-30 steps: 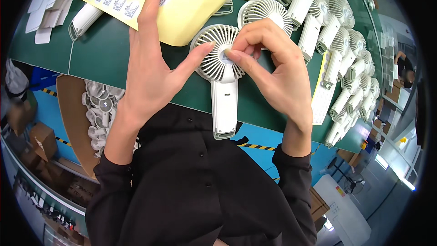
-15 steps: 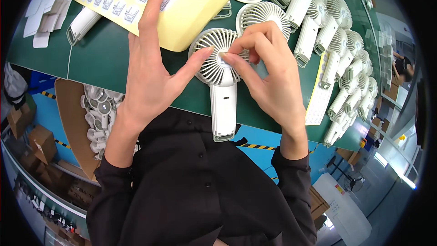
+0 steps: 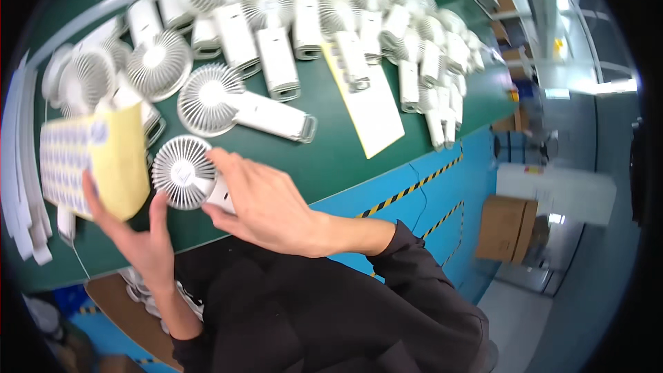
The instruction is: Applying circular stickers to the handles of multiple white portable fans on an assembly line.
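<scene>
**Gripping the fan (image 3: 186, 174) with the right hand (image 3: 273, 211)**

Compared with the earlier frames, the view is now facing farther toward the person's right, and the tabletop (image 3: 331, 148) is showing more of that side. The right hand, earlier pinching at the fan's hub, is now gripping the handle. The handle, earlier pointing toward the person, is now slanting to the right.

The right hand is closing around the handle: the fingers are lying along its far side, the thumb along its near side, and the hand is covering most of it. The fan is sitting between the two hands, near the front edge, its round cage facing up.

The left hand (image 3: 143, 252) is holding its thumb and index finger spread wide. The thumb is standing at the cage rim; contact cannot be told. The index finger is overlapping the lower edge of the sticker sheet (image 3: 97, 159); whether the remaining fingers are gripping it cannot be told.

A second fan (image 3: 238, 105) is lying just beyond the first. More white fans (image 3: 278, 62) are lying farther back, one overlapping a yellow-edged card (image 3: 373, 124).
</scene>
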`<state>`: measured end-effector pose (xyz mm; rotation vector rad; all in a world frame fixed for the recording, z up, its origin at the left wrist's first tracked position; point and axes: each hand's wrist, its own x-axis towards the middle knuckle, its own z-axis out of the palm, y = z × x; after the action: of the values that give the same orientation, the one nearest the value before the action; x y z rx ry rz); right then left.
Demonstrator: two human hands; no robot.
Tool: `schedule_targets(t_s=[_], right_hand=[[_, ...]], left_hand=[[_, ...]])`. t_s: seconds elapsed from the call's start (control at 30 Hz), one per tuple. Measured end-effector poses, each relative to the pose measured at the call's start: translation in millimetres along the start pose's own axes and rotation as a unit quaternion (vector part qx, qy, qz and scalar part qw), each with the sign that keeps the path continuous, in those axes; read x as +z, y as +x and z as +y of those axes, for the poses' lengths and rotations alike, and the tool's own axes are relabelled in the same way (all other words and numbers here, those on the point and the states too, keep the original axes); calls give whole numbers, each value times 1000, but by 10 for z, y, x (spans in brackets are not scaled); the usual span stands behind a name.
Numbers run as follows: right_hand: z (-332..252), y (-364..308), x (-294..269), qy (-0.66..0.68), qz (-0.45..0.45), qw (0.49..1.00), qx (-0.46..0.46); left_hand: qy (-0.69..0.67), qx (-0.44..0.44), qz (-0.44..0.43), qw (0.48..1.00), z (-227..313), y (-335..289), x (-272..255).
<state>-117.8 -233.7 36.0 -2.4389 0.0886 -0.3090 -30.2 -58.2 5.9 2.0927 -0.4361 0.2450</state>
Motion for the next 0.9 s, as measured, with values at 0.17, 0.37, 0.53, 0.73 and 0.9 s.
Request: schedule_targets(t_s=[0.17, 0.37, 0.53, 0.73, 0.9], right_hand=[[140, -276, -611, -7, 61, 998, 20], [1128, -564, -1253, -136, 367, 885, 252], [1454, -711, -1263, -138, 315, 876, 338], [1148, -438, -1286, -420, 330, 831, 158], [180, 80, -666, 65, 167, 981, -76]], left_hand=[[-35, 67, 113, 991, -45, 30, -42], [-146, 30, 184, 972, -57, 65, -239], [-123, -23, 126, 984, 130, 54, -333], [-243, 31, -16, 969, 242, 73, -293], [-177, 101, -43, 978, 263, 116, -399]])
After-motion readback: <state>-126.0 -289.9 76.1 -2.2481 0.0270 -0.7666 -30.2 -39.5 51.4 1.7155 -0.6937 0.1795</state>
